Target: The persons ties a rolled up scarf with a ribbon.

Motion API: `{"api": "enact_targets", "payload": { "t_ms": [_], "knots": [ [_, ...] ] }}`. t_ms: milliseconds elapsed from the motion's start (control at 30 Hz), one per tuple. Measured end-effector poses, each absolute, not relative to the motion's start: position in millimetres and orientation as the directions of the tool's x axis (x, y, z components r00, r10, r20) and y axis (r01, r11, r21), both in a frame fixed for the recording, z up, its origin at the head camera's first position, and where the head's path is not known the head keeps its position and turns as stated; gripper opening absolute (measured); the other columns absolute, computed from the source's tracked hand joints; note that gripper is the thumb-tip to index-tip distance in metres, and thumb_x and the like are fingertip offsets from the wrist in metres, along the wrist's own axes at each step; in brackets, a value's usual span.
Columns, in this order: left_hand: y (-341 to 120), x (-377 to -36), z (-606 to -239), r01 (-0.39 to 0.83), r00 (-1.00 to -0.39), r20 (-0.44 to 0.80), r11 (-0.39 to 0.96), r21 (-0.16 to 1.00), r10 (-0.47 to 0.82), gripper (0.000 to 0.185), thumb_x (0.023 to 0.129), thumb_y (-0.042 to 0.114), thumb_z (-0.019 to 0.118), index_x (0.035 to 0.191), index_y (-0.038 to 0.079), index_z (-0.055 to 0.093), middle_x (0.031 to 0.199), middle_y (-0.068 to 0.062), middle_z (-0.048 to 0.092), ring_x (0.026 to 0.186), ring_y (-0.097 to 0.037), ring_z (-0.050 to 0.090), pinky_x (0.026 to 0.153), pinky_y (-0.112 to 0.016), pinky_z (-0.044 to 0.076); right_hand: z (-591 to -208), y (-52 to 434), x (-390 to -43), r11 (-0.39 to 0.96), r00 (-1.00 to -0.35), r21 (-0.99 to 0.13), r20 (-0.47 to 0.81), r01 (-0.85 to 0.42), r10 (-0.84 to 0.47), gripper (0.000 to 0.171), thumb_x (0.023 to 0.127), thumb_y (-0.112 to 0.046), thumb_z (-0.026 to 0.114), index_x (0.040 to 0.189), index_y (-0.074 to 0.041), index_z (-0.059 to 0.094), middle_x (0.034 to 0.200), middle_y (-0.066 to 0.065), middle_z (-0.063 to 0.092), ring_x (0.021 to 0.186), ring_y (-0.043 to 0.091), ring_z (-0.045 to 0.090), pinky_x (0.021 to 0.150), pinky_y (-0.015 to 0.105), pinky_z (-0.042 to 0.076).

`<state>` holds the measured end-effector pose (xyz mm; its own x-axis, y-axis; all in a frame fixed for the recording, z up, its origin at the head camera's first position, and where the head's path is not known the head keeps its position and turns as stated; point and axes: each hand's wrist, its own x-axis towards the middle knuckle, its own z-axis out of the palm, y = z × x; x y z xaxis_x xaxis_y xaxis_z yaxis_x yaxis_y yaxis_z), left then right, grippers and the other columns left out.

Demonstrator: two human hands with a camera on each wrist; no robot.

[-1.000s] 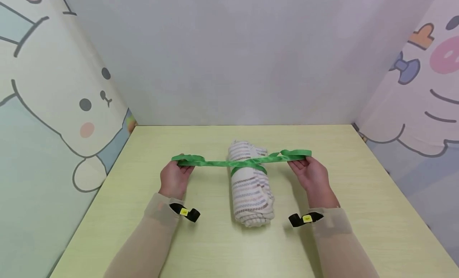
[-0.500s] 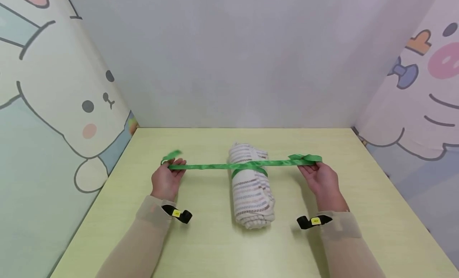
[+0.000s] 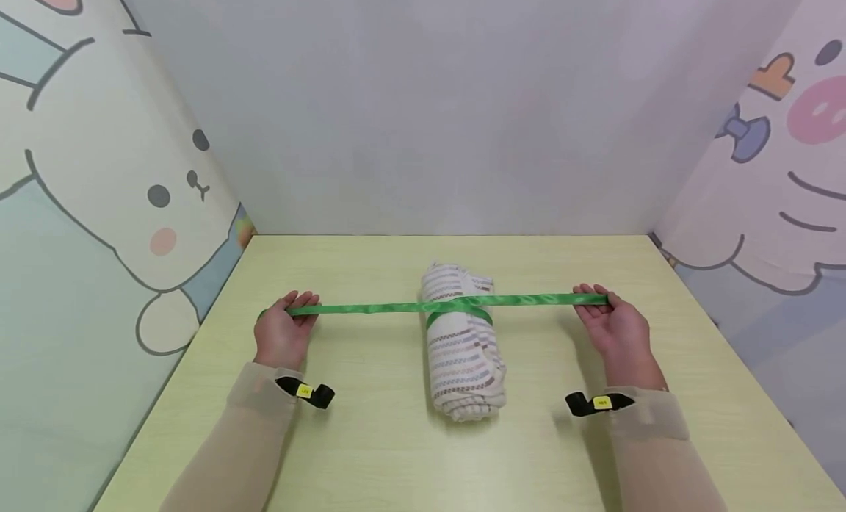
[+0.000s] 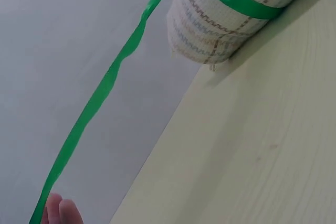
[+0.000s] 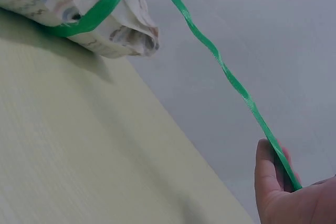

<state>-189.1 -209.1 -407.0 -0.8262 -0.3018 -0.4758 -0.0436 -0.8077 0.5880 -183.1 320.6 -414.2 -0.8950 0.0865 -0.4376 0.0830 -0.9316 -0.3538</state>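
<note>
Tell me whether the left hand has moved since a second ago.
Yes. The left hand has slid outward, away from the rolled towel, pulling the green ribbon straight.

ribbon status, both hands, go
Left hand and right hand each pinch an end of the ribbon. Ribbon taut, wrapped round rolled towel. Nothing in the way.

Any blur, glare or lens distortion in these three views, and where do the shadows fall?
Head view: sharp, even light, no glare; side walls bow from the wide lens; soft shadow beside the rolled towel. Left wrist view: ribbon crisp, fingertips cut by the edge. Right wrist view: slightly soft, shadow under the towel, right hand clear.
</note>
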Motion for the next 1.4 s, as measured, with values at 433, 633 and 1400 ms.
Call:
{"api": "enact_targets", "payload": {
  "t_ms": [433,633,1400],
  "knots": [
    [-216,-189,-417,-0.155,-0.820,-0.495,-0.721,0.675,-0.287,0.048,0.112,0.014,0.038,0.160,0.009,0.032,0.145,-0.013,0.050,0.138,-0.027,0.049,0.107,-0.034,0.047,-419,312,-180,-0.730,-0.891,-0.645,-0.439,0.224,0.115,0.051,0.113,-0.019,0.034,0.163,-0.009,0.027,0.109,0.013,0.068,0.131,0.023,0.057,0.114,0.039,0.034],
    [-222,-188,-420,-0.260,-0.804,-0.528,-0.636,0.726,-0.274,0.050,0.112,0.015,0.040,0.161,0.012,0.032,0.150,-0.010,0.048,0.134,-0.021,0.054,0.111,-0.034,0.042,-423,311,-184,-0.462,-0.898,-0.827,-0.420,0.320,0.132,0.057,0.111,-0.004,0.038,0.163,0.002,0.015,0.106,0.009,0.066,0.100,0.016,0.070,0.106,0.038,0.046],
    [-241,-182,-407,-0.214,-0.960,-0.049,0.612,0.761,-0.275,0.055,0.106,0.035,0.049,0.147,-0.001,0.046,0.149,-0.025,0.048,0.138,-0.043,0.043,0.109,-0.058,0.038,-416,282,-174,0.350,-0.970,-0.910,-0.171,0.222,0.171,0.057,0.109,-0.029,0.048,0.154,0.004,0.036,0.141,0.025,0.049,0.125,0.035,0.054,0.096,0.035,0.053]
  ]
}}
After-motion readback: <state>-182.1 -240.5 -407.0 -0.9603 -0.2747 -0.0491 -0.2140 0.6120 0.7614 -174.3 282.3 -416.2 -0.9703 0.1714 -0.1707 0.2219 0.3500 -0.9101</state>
